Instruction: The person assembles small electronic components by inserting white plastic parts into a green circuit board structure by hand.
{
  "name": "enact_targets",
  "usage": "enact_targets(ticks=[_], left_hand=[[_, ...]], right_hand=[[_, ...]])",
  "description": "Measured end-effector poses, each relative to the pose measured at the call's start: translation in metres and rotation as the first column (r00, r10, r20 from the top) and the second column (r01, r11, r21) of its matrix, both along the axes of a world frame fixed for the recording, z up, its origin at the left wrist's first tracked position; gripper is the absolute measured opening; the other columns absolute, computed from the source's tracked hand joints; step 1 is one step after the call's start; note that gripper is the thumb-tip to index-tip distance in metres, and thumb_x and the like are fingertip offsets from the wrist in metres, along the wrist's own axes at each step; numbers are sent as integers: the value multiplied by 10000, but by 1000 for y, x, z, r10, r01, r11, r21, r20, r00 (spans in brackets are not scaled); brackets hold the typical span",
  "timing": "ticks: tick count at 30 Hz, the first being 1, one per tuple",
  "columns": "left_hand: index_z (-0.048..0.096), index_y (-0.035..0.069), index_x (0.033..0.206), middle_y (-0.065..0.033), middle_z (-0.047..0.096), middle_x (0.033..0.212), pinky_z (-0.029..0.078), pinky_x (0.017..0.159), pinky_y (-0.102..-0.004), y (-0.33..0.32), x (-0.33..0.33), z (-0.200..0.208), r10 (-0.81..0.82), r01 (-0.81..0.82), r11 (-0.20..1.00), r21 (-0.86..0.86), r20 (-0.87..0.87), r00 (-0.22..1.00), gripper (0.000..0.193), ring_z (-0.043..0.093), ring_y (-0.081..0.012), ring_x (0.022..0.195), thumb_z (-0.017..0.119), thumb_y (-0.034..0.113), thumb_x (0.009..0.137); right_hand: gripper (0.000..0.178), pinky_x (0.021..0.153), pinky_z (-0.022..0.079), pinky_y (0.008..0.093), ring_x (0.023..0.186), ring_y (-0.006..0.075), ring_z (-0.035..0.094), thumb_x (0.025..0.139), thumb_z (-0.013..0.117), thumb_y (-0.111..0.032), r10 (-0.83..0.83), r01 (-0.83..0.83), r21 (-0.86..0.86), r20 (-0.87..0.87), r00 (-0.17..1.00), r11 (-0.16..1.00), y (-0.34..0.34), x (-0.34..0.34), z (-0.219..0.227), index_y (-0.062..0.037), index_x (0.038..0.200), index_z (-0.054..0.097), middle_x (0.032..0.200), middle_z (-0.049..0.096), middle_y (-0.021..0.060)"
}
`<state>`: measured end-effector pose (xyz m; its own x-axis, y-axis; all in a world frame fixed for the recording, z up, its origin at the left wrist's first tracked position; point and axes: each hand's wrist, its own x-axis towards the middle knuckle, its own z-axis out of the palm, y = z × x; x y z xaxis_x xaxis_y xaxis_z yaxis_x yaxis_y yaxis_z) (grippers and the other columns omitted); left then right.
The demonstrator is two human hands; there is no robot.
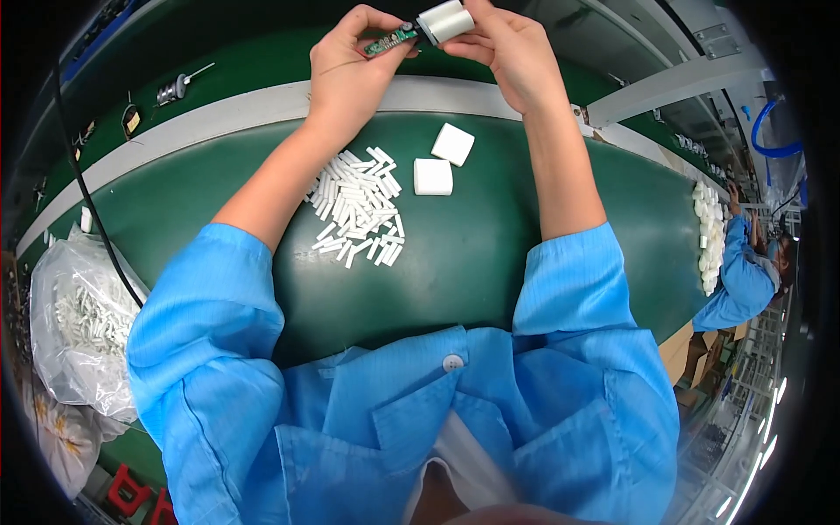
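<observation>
At the far side of the table, my left hand [348, 77] pinches a small green circuit board [391, 40] between its fingers. My right hand [522, 54] grips a white two-lobed block [446, 23], which meets the board's right end; a dark part shows where they join. Below my left hand, many short white tubes [357, 206] lie in a loose heap on the green table [464, 262]. Two white rounded blocks [453, 144] rest right of the heap, one just beyond the other, their corners close together.
A clear plastic bag [83, 315] of white tubes stands at left, near a black cable [87, 197]. Beyond a pale rail [236, 107], metal-and-wire parts [178, 90] sit on a green surface. White parts [710, 236] line the right edge by a co-worker's blue sleeve [739, 284].
</observation>
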<state>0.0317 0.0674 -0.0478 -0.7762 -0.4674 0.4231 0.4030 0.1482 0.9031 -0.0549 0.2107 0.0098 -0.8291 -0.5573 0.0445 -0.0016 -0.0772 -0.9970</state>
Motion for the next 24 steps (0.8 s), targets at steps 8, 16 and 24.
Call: enact_targets(ticks=[8, 16, 24], left_hand=[[556, 21, 867, -18, 639, 735, 482, 615, -198, 18, 8, 14, -16, 9, 998, 70, 92, 996, 119, 613, -55, 699, 634, -61, 830], [586, 2, 1064, -92, 659, 938, 547, 703, -203, -8, -3, -3, -327, 215, 915, 341, 316, 891, 206, 659, -119, 791, 652, 94, 892], [573, -33, 1047, -122, 656, 948, 568, 707, -217, -17, -12, -13, -417, 295, 764, 573, 91, 904, 204, 679, -158, 852, 645, 70, 886]], right_hand=[[361, 616, 554, 230, 711, 153, 665, 975, 558, -283, -18, 16, -40, -48, 999, 999, 6, -8, -16, 61, 939, 662, 852, 683, 117], [297, 534, 522, 214, 611, 121, 627, 971, 557, -241, -155, 231, 207, -326, 932, 951, -4, 0, -22, 43, 1022, 624, 797, 658, 85], [289, 674, 513, 224, 782, 123, 627, 888, 670, -115, 145, -201, -288, -206, 968, 936, -9, -4, -46, 18, 1128, 578, 937, 657, 78]])
